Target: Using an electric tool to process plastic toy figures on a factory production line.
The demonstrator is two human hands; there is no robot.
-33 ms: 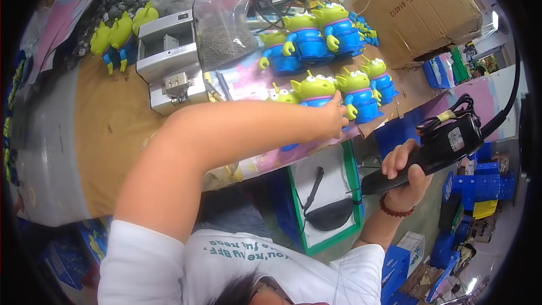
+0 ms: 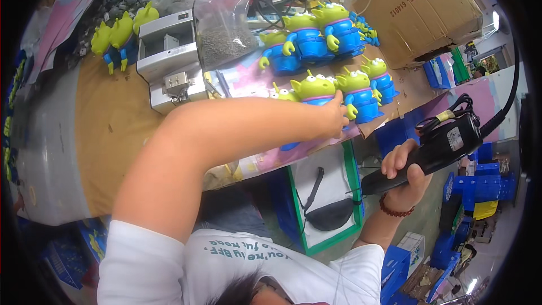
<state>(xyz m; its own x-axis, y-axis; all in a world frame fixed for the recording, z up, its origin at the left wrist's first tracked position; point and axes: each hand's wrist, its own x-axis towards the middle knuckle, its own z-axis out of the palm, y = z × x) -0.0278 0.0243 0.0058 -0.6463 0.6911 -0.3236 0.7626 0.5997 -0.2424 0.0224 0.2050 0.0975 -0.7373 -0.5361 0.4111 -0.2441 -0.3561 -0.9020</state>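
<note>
Worker's left hand (image 2: 333, 118) is at the front row of green-and-blue toy figures (image 2: 364, 104), near the workbench (image 2: 110, 141) edge; fingers beside one figure, grip on it cannot be told. Right hand (image 2: 411, 181) wrapped round a black power screwdriver (image 2: 432, 152), off the bench, nose toward a green-rimmed tray (image 2: 352, 169). Cardboard box (image 2: 415, 17) behind figures.

a machine (image 2: 161, 69) stands between toy figures (image 2: 361, 100).
</note>
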